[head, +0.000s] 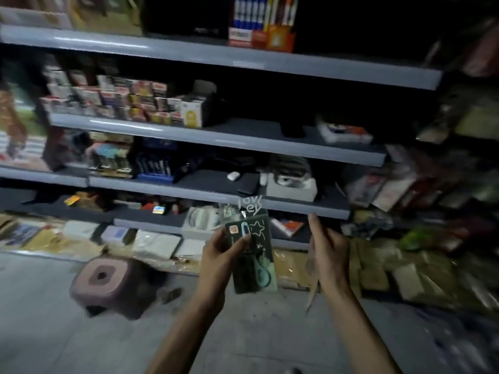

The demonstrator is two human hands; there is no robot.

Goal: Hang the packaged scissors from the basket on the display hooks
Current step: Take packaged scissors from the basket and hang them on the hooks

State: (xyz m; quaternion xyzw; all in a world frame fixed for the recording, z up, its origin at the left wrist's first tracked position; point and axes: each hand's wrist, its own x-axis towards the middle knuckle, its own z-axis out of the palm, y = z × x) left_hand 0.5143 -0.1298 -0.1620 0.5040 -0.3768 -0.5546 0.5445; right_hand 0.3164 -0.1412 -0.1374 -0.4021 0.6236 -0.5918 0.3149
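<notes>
A pack of scissors [252, 255], a dark card with a star print and pale green handles, stands upright in front of the lower shelves. My left hand [221, 252] grips its left edge, thumb across the front. To the right, my right hand [325, 247] is held up with straight fingers, a short gap from the pack and holding nothing. No basket or display hooks can be made out in this dim, blurred view.
Grey shelves [216, 136] full of boxed stationery fill the view ahead. A pink plastic stool [113, 284] stands on the floor at lower left. Packaged goods [405, 271] lie piled on the floor at right.
</notes>
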